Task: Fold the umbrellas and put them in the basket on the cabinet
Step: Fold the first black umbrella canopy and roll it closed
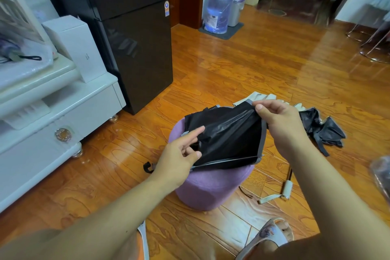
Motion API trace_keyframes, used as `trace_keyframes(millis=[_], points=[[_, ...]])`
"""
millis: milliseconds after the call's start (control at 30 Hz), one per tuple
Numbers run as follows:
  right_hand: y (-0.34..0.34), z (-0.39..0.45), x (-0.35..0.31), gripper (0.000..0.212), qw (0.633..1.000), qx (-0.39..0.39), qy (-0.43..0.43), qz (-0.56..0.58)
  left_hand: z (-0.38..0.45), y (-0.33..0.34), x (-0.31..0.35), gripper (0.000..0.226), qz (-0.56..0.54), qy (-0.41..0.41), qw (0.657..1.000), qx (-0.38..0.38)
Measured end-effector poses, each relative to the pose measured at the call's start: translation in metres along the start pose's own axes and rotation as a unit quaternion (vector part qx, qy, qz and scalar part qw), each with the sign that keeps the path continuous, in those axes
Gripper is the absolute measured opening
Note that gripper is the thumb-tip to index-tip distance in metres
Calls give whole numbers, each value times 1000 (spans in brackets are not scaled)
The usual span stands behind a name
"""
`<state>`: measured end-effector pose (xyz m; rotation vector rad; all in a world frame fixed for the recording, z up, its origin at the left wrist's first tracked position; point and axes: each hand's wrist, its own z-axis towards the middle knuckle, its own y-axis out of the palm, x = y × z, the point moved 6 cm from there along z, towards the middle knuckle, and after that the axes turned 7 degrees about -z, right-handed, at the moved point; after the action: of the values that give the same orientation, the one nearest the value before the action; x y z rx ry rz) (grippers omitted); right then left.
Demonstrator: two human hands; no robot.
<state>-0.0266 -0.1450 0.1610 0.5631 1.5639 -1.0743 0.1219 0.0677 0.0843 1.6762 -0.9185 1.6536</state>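
A black umbrella with grey trim (230, 135) lies across a purple round stool (213, 186). My left hand (179, 154) grips its gathered fabric near the shaft end, index finger stretched out. My right hand (280, 124) pinches the grey-edged canopy corner and holds it up. A second umbrella (322, 126), black inside and beige outside, lies loose on the floor behind my right hand, its handle (287, 189) near the stool. On the white cabinet (63, 99) at the left, a white basket (14, 12) stands, with a folded umbrella (12, 53) lying on the tray beside it.
A dark fridge (135, 38) stands beside the cabinet, with a white box (78, 48) on the cabinet top. A water bottle (218, 6) and a bin stand by the far doorway. My slippered foot (272, 232) is on the wooden floor below the stool.
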Motion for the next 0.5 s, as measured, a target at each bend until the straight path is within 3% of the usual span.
trace_keyframes(millis=[300,500], points=[[-1,-2,-3,14,1000,-24,-1,-1,10,4,11,52,-27,-14,999,-23],[-5,-8,-7,15,1000,-26,-9,-5,18,-1,31,37,-111,-3,992,62]])
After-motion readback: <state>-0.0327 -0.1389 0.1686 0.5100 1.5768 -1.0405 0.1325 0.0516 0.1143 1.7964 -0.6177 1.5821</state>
